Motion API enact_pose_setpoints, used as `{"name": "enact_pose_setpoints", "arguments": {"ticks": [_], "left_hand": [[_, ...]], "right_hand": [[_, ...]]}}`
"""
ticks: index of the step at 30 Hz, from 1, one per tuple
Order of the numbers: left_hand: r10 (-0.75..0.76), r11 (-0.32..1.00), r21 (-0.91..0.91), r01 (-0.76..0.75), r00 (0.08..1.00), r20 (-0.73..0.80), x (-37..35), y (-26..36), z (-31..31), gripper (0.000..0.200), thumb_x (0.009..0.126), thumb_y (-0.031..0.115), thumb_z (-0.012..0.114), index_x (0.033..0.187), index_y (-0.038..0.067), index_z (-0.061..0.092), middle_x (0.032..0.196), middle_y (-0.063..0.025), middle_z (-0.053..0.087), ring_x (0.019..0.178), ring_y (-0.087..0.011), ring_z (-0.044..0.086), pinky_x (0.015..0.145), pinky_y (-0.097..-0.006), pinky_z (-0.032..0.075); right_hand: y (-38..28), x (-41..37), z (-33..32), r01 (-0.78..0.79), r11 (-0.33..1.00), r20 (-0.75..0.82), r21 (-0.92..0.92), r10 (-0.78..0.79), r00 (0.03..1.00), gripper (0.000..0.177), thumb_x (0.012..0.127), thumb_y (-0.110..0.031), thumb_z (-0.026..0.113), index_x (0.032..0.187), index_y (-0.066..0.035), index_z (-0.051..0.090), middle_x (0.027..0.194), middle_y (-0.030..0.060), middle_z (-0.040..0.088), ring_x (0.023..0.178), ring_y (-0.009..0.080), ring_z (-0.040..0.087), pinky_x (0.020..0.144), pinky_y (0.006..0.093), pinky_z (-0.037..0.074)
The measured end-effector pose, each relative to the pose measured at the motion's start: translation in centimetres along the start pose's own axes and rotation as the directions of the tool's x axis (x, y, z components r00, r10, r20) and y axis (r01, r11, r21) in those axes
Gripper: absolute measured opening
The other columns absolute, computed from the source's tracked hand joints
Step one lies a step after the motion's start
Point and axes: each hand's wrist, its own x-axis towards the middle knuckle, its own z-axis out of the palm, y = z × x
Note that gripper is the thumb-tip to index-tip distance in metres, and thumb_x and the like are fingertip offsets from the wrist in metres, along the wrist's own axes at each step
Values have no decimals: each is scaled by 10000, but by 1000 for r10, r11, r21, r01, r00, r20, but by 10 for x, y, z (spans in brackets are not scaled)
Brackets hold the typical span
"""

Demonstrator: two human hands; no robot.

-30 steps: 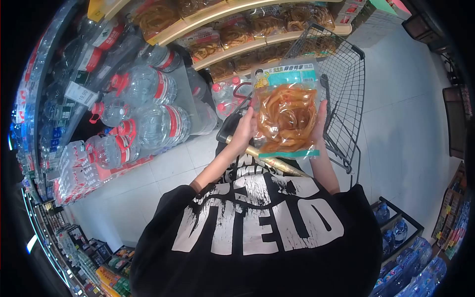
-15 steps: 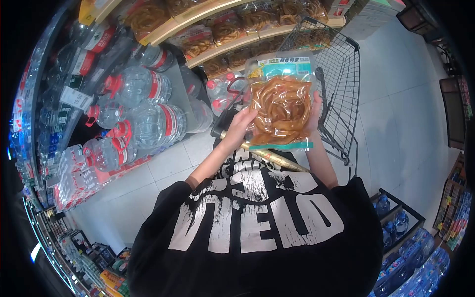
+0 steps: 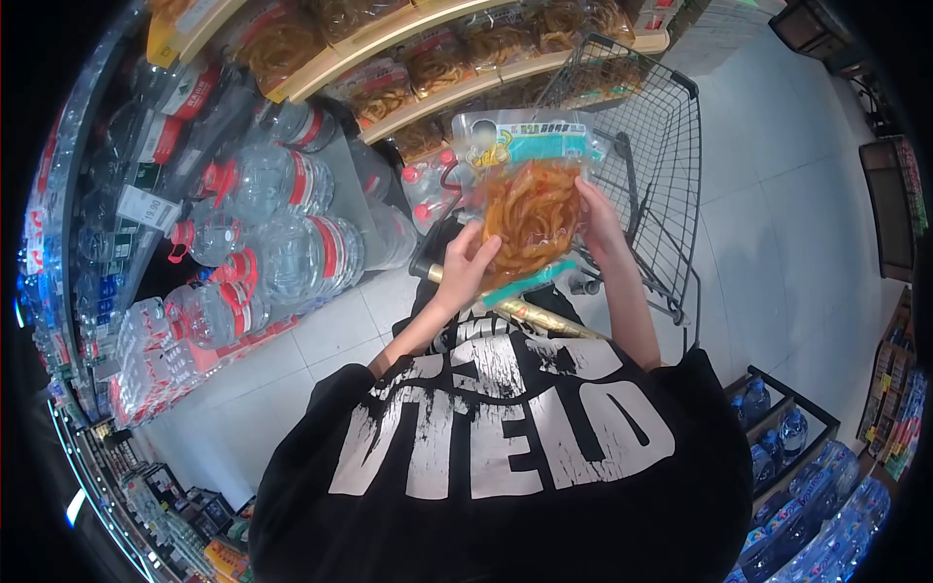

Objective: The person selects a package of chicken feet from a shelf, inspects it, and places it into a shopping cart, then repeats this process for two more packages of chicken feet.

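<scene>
A clear plastic packet of glossy brown, coiled food is held up in front of my chest. It has a teal and white label along its top and a teal strip along its bottom edge. My left hand grips its lower left side, thumb on the front. On the right edge my right hand closes around the packet, fingertips near the front face. Just below lies the gold-coloured handle of a wire shopping cart, partly covered by the packet and my arms.
Large water bottles with red caps fill the shelf at left, beside a price tag. Similar brown food packets line wooden shelves ahead. Red-capped bottles are near the cart's left side. Blue bottled water stands at lower right.
The packet has shifted slightly left and tilted, so its bottom strip now slants. Both hands have moved with it, and more of my right hand's fingers show at its edge.
</scene>
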Motion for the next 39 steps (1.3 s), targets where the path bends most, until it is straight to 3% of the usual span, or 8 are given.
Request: {"name": "enact_pose_setpoints", "arguments": {"ticks": [13,15,20,25,29,34,35,39], "left_hand": [[111,976,-206,-71,976,189,9,-3,-9,623,907,564,302,1097,0,484,669,-64,549,531,-118,499,504,-217,384],[89,979,-200,-49,977,196,10,-5,-8,585,930,527,275,1094,7,488,664,-71,550,525,-120,498,496,-219,383],[25,991,-130,7,971,238,11,-8,-6,552,946,496,260,1066,16,503,666,-70,546,530,-117,496,499,-218,373],[-132,991,46,125,964,232,13,-6,-2,427,952,360,327,967,2,559,629,-66,559,522,-128,510,511,-245,404],[-144,773,634,29,981,131,16,-5,15,346,880,297,454,794,-4,600,685,-172,614,650,-309,623,646,-363,490],[-299,455,891,-11,940,164,15,5,29,381,859,355,464,811,11,621,733,-226,618,736,-406,613,700,-479,482],[-319,417,909,-28,931,175,13,6,31,387,859,359,465,806,8,621,727,-233,614,731,-406,614,696,-478,485],[-268,453,892,-14,951,151,13,0,30,379,854,367,492,754,19,602,649,-187,612,683,-395,610,659,-471,486]], "right_hand": [[0,-5,10,-96,940,-56,328,120,991,340,933,-305,469,1150,-49,524,985,20,584,948,128,573,785,250,428],[37,36,-30,-687,413,798,599,-240,552,329,920,-248,485,1155,-18,492,908,12,557,893,100,569,691,242,443],[-21,-24,10,-706,46,666,707,-382,641,133,927,-171,451,819,-113,399,616,-44,476,526,67,517,560,211,403],[-2,-1,-15,-593,183,607,784,-423,673,192,903,-228,501,922,-47,440,694,-24,495,610,62,534,603,215,403],[-4,-15,-39,-530,185,562,827,-269,782,364,855,-282,561,1025,21,453,840,27,501,772,102,530,725,254,409],[7,24,-110,230,708,-152,667,-173,973,369,905,-318,502,1092,-2,463,917,54,523,856,159,529,788,329,449],[9,36,-124,312,885,-388,344,-168,906,382,936,-344,461,1136,-18,462,940,57,524,891,171,528,790,342,458],[-25,15,-86,303,887,-544,349,-72,836,480,977,-411,334,1285,-50,409,1133,71,552,1020,236,545,882,384,447]]}}
